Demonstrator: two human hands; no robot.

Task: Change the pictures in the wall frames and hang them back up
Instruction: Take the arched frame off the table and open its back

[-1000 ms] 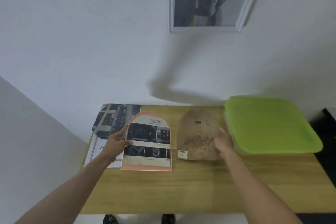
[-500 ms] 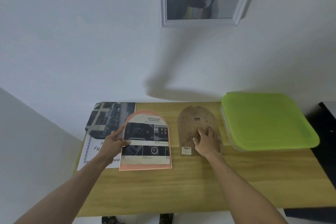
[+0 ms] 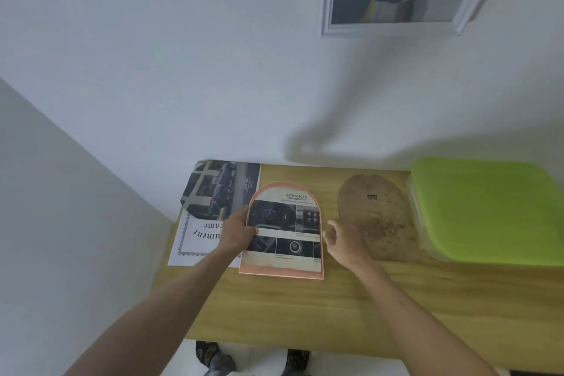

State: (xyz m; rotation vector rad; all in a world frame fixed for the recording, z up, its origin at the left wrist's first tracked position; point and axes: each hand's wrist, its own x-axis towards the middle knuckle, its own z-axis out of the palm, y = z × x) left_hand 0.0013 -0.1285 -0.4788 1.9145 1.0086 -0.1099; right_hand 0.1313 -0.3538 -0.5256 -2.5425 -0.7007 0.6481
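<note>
Wooden table (image 3: pixel 305 308), arched frame (image 3: pixel 283 232), brown backing board (image 3: pixel 378 223), green-lidded box (image 3: pixel 488 210), 2 printed sheets (image 3: pixel 198 238)

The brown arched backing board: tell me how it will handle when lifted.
The brown backing board lies flat with crisp edges, so it is probably stiff. It looks thin, so likely light. Flush on the wooden table, its edge may be hard to catch.
</note>
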